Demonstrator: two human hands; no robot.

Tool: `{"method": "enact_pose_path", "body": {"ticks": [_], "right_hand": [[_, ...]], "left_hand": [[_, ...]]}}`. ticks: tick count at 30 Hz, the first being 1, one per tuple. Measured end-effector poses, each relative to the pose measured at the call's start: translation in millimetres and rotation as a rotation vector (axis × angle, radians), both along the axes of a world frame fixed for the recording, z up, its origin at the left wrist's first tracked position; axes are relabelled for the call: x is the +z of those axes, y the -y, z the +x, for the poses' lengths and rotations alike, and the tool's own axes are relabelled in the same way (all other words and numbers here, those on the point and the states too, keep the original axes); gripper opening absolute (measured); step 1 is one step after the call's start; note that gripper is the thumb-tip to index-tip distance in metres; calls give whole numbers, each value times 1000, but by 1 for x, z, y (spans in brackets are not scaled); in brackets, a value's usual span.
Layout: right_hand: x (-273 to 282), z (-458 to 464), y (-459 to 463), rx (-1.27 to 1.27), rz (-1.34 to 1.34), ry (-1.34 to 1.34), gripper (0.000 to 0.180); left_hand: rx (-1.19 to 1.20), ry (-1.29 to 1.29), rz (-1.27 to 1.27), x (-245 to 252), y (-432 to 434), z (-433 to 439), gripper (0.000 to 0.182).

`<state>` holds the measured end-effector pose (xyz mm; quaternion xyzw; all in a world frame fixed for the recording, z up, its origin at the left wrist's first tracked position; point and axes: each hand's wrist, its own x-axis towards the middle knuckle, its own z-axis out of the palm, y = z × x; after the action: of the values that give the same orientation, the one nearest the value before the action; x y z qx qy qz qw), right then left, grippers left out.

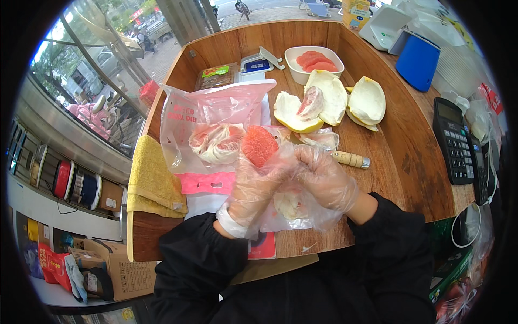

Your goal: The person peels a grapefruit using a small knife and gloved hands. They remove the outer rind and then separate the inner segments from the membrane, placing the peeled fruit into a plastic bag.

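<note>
My left hand (257, 188), in a clear plastic glove, holds a piece of red pomelo flesh (261, 146) upright. Close on its right, my gloved right hand (325, 176) has its fingers curled near the piece; whether they pinch membrane is hidden by the wrinkled plastic. Behind my left hand, a partly peeled pomelo portion (216, 142) lies on a pink plastic bag (178, 156). Below my hands are pale scraps (291, 204) on clear plastic. A wooden-handled tool (351, 159) lies right of my hands, its other end hidden.
Peeled red segments fill part of a white bowl (292, 72) at the back. Pomelo rinds (366, 101), one bearing an unpeeled segment (311, 104), lie before it. A yellow towel (156, 178) drapes the left edge. A calculator (453, 141) stands right, beyond the wooden wall (408, 141).
</note>
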<state>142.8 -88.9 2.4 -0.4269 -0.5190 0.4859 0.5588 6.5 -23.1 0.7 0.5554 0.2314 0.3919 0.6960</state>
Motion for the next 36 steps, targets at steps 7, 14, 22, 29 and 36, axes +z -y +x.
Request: {"method": "enact_pose_path", "body": {"ticks": [7, 14, 22, 29, 36], "right_hand": [[6, 5, 6, 80, -47, -180, 18], [5, 5, 3, -2, -35, -77, 18], [15, 1, 4, -86, -150, 48, 20], [12, -2, 8, -210, 109, 413, 21], [3, -11, 9, -183, 161, 367, 23]], "left_hand": [[-197, 207, -213, 8, 0, -6, 43], [-278, 372, -405, 3, -4, -11, 42], [-231, 170, -217, 12, -3, -8, 32], [-167, 28, -147, 13, -7, -5, 41], [-52, 191, -212, 3, -1, 7, 34]]}}
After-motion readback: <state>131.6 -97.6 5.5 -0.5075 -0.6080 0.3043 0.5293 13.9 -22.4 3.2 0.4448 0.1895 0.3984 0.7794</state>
